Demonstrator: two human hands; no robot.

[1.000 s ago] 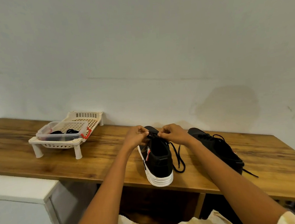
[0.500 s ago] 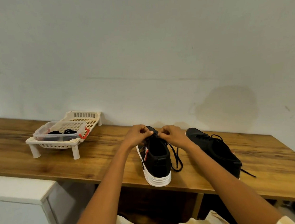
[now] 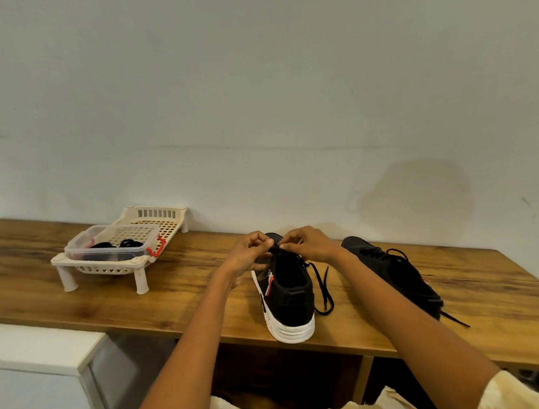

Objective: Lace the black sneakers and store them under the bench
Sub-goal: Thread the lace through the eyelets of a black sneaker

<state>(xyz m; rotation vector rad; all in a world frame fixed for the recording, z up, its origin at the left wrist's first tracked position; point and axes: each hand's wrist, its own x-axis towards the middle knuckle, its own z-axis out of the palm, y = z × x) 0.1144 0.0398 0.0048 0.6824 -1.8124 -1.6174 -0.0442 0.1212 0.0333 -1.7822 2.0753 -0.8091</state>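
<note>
Left hand: your left hand [image 3: 245, 254] is over the front of the near sneaker, fingers [image 3: 258, 239] curled and pinching the black lace [image 3: 322, 292] at the top of the shoe.
Right hand: your right hand [image 3: 310, 244] meets it from the other side, its fingers curled too and pinching the same lace, fingertips of both hands almost touching.
Near sneaker: the black sneaker with the white sole [image 3: 288, 299] stands upright on the wooden counter [image 3: 188, 291], heel toward you at the front edge; loose lace ends trail down its right side onto the wood.
Second sneaker: the other black sneaker [image 3: 393, 272] lies on the counter to the right, partly behind your right forearm, a lace end running out past its heel.
Left of counter: a cream slotted rack [image 3: 153, 218] on short legs carries a clear plastic box [image 3: 113, 242] with dark items inside; you cannot tell what they are.
Lower left: a white cabinet [image 3: 34, 352] sits beside the counter.
</note>
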